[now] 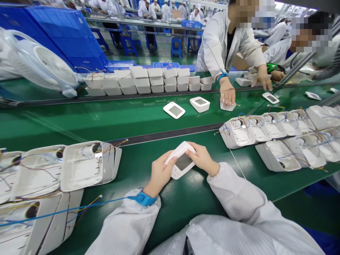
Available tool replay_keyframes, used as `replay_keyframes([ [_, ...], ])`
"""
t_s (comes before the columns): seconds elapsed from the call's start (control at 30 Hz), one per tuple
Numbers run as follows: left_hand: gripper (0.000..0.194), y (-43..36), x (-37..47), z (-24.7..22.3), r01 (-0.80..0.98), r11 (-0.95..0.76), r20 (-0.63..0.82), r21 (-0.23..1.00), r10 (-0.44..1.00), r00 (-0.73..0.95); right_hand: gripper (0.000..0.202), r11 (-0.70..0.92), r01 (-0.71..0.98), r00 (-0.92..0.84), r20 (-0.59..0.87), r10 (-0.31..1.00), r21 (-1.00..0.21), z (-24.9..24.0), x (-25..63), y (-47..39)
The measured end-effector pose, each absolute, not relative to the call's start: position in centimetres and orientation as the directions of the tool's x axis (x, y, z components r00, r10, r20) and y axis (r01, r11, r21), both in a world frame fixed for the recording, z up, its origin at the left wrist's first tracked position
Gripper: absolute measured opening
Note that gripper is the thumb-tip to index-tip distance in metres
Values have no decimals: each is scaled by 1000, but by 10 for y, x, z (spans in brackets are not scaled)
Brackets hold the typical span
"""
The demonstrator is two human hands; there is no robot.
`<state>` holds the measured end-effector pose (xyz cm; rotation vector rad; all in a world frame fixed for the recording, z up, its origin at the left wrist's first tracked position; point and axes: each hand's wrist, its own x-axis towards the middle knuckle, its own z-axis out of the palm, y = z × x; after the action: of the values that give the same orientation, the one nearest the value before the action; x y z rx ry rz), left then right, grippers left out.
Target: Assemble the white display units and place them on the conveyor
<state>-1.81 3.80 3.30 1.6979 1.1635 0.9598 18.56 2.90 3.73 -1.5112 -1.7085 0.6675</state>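
Note:
A white device (183, 163) with a grey screen is held between both my hands above the green table, its screen tilted up. My left hand (162, 172), with a blue strap and cord at the wrist, grips its left side, thumb on the front. At the upper right edge, my right hand (202, 157) has its fingers closed round the casing. On the green belt beyond lie a similar white device (174, 110) and a thicker one (199, 104).
Stacked white housings with loose wires (82, 166) stand at the left; rows of more housings (239, 132) stand at the right. Across the belt, a person's hand (227, 92) touches a white part. A white fan (50, 63) stands at the far left.

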Motion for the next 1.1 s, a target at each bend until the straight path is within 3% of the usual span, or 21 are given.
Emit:
replay_keyframes([
  [0.1,45,43,-19,26,168,-139,114,976,983,147,61,112,304,16,123,992,-946,27,182,31],
  [0.17,50,47,-19,21,50,-110,107,993,993,48,64,54,144,-83,42,996,-988,24,177,30],
  [0.27,52,52,-19,15,48,-97,95,994,995,29,51,7,83,-186,-8,982,-997,26,169,25],
  [0.4,58,54,-20,12,132,-263,256,956,964,68,45,187,258,-20,189,982,-948,37,170,19],
  [0.5,81,50,-22,14,185,-434,416,882,900,129,42,364,465,-132,343,930,-807,43,173,15],
  [0.63,65,46,-24,21,264,-481,437,836,875,209,39,468,564,-257,393,883,-681,45,169,10],
  [0.8,44,48,-20,22,290,-504,477,813,863,164,36,443,628,-239,383,892,-640,48,165,10],
  [0.97,50,50,-17,19,299,-540,528,787,840,127,41,362,788,-284,227,931,-499,54,184,35],
  [1.1,53,46,-20,20,318,-716,730,622,677,97,45,153,786,-107,113,988,-599,50,176,85],
])
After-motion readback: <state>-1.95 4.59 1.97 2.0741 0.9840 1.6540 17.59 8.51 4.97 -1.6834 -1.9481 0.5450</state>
